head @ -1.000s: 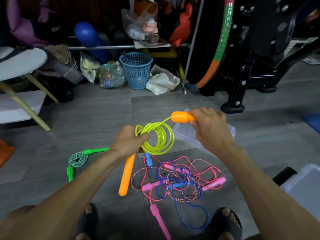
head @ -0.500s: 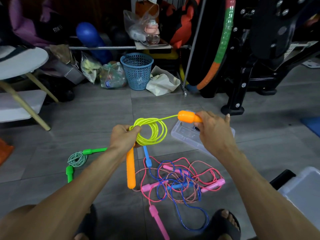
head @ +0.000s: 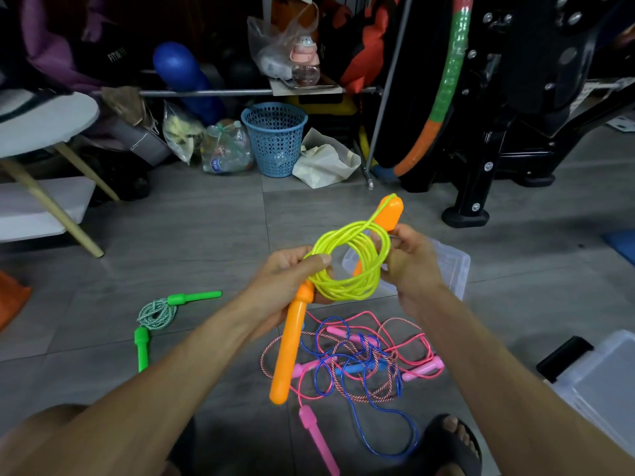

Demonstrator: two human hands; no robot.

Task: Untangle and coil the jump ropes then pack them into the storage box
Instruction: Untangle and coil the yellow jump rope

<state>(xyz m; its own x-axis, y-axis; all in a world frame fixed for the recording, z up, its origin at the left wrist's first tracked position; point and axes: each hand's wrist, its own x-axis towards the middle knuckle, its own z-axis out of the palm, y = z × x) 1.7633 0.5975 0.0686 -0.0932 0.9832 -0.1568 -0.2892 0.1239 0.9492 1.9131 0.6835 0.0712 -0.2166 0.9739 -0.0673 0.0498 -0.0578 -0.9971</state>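
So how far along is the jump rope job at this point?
Done: the green rope lies coiled on the floor. In hand: the yellow rope is looped, pinched by the left hand, while the right hand holds its orange handle. Left: the pink and blue ropes lie tangled, and nothing shows packed in the clear box.

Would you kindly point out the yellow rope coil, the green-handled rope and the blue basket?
yellow rope coil [head: 347,269], head view, lower left of its loops.
green-handled rope [head: 156,314], head view, its bundled cord.
blue basket [head: 275,142], head view, its perforated wall.
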